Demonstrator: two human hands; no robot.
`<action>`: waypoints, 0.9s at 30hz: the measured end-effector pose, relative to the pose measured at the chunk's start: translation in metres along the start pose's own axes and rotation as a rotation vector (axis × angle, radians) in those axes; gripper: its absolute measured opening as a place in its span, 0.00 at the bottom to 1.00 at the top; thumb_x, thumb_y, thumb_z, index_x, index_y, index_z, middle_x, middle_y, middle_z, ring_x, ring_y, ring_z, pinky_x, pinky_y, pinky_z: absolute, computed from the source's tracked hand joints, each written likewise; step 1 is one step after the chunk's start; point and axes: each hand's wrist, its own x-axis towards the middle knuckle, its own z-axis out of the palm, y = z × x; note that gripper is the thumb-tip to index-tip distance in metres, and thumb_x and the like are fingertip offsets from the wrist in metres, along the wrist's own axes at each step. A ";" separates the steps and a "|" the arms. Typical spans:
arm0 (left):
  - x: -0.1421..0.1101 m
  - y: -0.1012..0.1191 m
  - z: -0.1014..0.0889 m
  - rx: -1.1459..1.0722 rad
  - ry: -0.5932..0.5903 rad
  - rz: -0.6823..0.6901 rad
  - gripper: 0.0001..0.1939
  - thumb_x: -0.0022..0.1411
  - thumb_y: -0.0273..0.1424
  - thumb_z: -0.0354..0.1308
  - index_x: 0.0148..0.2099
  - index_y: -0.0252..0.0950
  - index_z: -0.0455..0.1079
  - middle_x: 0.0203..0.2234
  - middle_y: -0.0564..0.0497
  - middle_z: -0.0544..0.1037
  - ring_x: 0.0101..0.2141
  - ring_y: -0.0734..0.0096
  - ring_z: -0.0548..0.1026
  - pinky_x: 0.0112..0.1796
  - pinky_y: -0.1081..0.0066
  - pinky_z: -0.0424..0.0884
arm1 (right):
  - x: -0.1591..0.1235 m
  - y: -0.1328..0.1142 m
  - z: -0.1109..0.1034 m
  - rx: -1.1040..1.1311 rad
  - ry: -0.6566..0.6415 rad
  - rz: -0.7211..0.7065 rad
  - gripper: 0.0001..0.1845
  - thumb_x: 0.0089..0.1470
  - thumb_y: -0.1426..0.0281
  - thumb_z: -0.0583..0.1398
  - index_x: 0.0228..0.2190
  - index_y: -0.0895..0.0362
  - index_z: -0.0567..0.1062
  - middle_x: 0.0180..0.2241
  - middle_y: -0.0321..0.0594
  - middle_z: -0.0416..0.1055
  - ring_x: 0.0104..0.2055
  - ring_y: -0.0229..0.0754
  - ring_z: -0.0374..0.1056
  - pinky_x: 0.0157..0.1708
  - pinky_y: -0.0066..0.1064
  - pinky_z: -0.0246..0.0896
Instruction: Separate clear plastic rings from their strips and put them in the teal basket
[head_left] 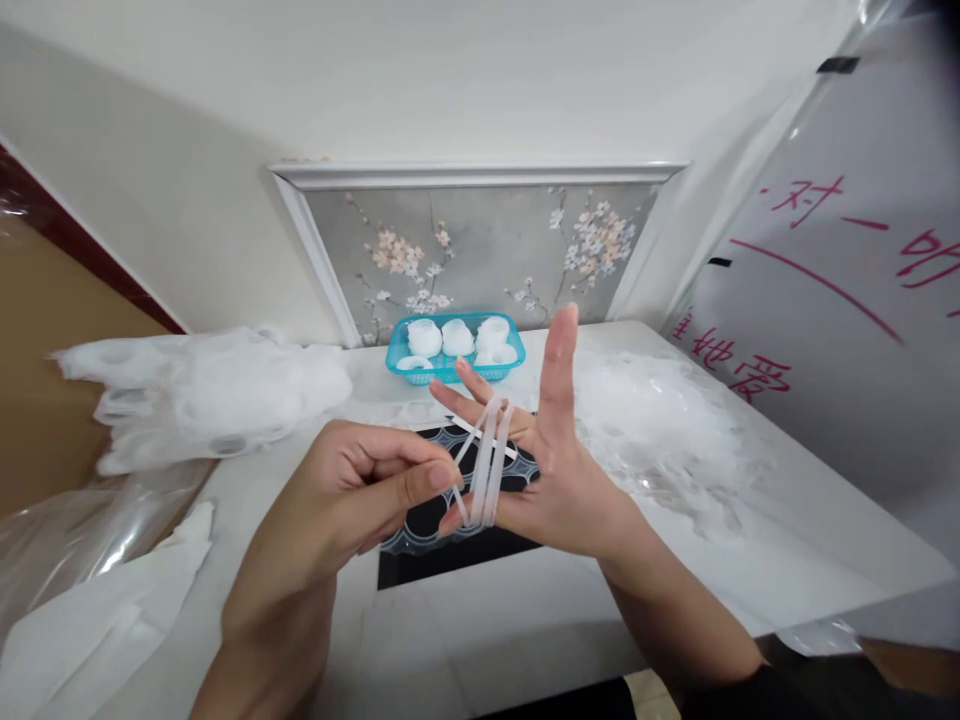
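Note:
My left hand [375,485] is closed, its thumb and fingertips pinching one strand of a white elastic band [492,465]. Several turns of that band are looped around the fingers of my right hand [559,470], which are stretched out and spread apart. The pinched strand is pulled a little to the left, away from the other turns. Beneath both hands lies a black mat [457,562] with a pattern of pale rings, partly covered by the hands.
Behind the hands stands a turquoise basket [455,374] holding several white rolls [424,338]. White netted bundles lie on the left [225,385] and a clear-and-white heap on the right [660,420] of the white table [750,570]. A whiteboard [847,250] with red writing leans at the right.

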 end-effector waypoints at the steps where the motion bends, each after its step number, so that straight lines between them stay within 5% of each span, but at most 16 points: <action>1: -0.001 0.000 -0.001 -0.001 -0.009 -0.001 0.15 0.55 0.41 0.62 0.26 0.34 0.76 0.07 0.58 0.57 0.11 0.85 0.47 0.13 0.79 0.40 | 0.000 0.000 0.001 0.006 0.002 0.028 0.66 0.46 0.66 0.68 0.62 0.44 0.22 0.65 0.41 0.48 0.67 0.53 0.43 0.61 0.50 0.54; 5: 0.000 0.000 -0.003 -0.025 -0.060 0.003 0.14 0.56 0.40 0.61 0.26 0.35 0.76 0.10 0.57 0.63 0.11 0.86 0.49 0.12 0.79 0.41 | 0.000 -0.001 0.005 0.023 -0.003 0.039 0.66 0.46 0.67 0.68 0.61 0.44 0.21 0.64 0.39 0.50 0.66 0.52 0.45 0.61 0.49 0.54; 12: 0.001 0.001 -0.004 0.045 -0.128 0.008 0.15 0.59 0.39 0.59 0.26 0.34 0.75 0.12 0.56 0.67 0.12 0.86 0.51 0.12 0.80 0.43 | 0.005 0.000 0.011 -0.015 -0.049 -0.010 0.67 0.49 0.69 0.66 0.57 0.40 0.14 0.67 0.34 0.40 0.67 0.50 0.44 0.63 0.49 0.50; 17: 0.007 -0.001 0.001 0.082 -0.143 -0.061 0.14 0.57 0.41 0.60 0.29 0.34 0.75 0.13 0.56 0.67 0.14 0.85 0.55 0.14 0.80 0.46 | 0.005 0.000 0.010 0.003 -0.013 -0.022 0.65 0.50 0.71 0.65 0.57 0.36 0.15 0.68 0.31 0.32 0.65 0.50 0.50 0.61 0.47 0.55; 23: 0.026 -0.017 0.006 -0.034 -0.217 -0.050 0.15 0.54 0.40 0.64 0.26 0.32 0.75 0.11 0.56 0.66 0.13 0.84 0.57 0.14 0.79 0.48 | 0.006 0.007 0.004 -0.047 -0.072 -0.042 0.64 0.52 0.73 0.64 0.57 0.39 0.14 0.66 0.36 0.46 0.65 0.51 0.49 0.57 0.48 0.61; 27: 0.026 -0.023 0.002 -0.095 -0.204 0.005 0.15 0.54 0.40 0.64 0.25 0.32 0.75 0.11 0.57 0.62 0.13 0.85 0.53 0.15 0.78 0.47 | 0.008 0.015 0.005 -0.082 -0.111 -0.116 0.61 0.54 0.76 0.61 0.58 0.39 0.14 0.66 0.36 0.44 0.64 0.49 0.53 0.57 0.46 0.61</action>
